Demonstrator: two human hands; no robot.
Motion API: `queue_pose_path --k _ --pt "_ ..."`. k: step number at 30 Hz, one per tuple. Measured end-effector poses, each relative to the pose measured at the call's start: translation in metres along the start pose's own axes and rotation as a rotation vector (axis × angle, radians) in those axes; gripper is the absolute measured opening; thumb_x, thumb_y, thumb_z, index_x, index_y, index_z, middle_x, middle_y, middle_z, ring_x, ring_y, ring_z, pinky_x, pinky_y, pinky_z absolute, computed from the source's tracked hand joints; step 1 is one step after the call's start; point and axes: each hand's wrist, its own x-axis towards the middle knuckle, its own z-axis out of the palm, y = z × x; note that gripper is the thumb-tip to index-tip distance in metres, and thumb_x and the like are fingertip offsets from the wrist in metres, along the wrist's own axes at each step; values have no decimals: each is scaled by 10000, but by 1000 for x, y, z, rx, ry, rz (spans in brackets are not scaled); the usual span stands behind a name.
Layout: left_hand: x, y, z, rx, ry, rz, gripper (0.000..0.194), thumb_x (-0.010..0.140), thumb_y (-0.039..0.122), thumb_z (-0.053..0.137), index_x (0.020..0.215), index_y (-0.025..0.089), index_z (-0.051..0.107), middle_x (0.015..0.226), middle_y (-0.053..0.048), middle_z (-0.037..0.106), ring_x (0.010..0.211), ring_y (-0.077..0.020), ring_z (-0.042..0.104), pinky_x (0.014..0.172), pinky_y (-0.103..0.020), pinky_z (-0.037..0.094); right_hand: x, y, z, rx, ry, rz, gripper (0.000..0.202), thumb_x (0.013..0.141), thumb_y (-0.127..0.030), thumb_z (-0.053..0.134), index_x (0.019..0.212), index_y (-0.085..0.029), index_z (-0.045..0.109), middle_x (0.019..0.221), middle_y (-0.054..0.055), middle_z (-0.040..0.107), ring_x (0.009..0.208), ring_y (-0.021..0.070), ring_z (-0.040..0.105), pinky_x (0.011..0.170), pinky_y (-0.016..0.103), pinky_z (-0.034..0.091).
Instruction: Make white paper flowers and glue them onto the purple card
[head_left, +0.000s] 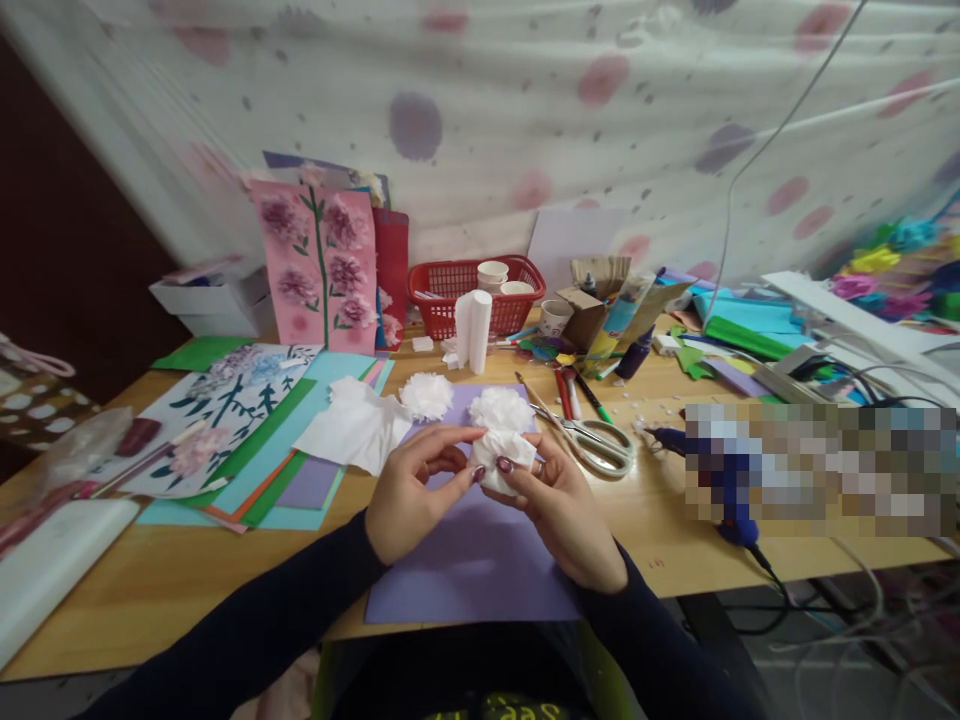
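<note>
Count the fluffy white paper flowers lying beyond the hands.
2. The left flower lies beside the crumpled white sheet; the right flower is just beyond the bunched white paper between the fingers. Others could be hidden there.

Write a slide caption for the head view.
Left hand and right hand pinch white paper above a purple sheet near white pompoms.

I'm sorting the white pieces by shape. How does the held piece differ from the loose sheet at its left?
The held piece is bunched into a compact wad; the loose sheet is spread out.
The held piece is between the left hand and right hand; the loose sheet lies untouched.
The held piece looks smaller in outline; the loose sheet looks wider.
Both are white and creased.
</note>
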Motion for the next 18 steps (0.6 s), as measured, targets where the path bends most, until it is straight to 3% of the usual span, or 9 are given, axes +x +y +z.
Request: queue_pose_path --k 4,9,13,16,18 --pt "3 -1 -3 -19 8 17 468 803 189 653 1257 213 541 1083 -69 610 715 -90 596 703 -243 556 1 0 -1 -20 18 58 436 594 -261 836 931 -203 565 770 -25 712 668 125 676 657 284 580" --pt "4 4 -3 190 -16 197 129 837 155 603 917 168 702 898 -60 646 765 -124 615 648 -211 510 0 0 -4 -70 -37 108 416 568 -264 843 889 -175 595 711 -25 697 638 122 664 612 275 582" --pt "3 10 -2 292 -35 262 176 850 161 570 983 171 685 971 -72 648 778 -128 617 686 -235 513 1 0 -6 -92 -19 126 448 550 -258 851 898 -182 579 719 -27 700 642 129 665 607 280 583" --pt "14 13 -26 427 -10 169 233 878 249 519 1053 178 656 1012 -70 650 761 -131 612 702 -249 508 4 -1 -9 -150 -17 142 437 561 -277 850 884 -172 573 712 -26 698 624 116 655 605 269 581" --pt "26 10 -59 613 148 43 252 842 284 520 1030 161 634 1011 -73 659 744 -150 615 687 -265 504 6 -1 -11 -190 -28 149 420 578 -290 844 871 -164 571 708 -23 698 608 107 647 602 258 576"
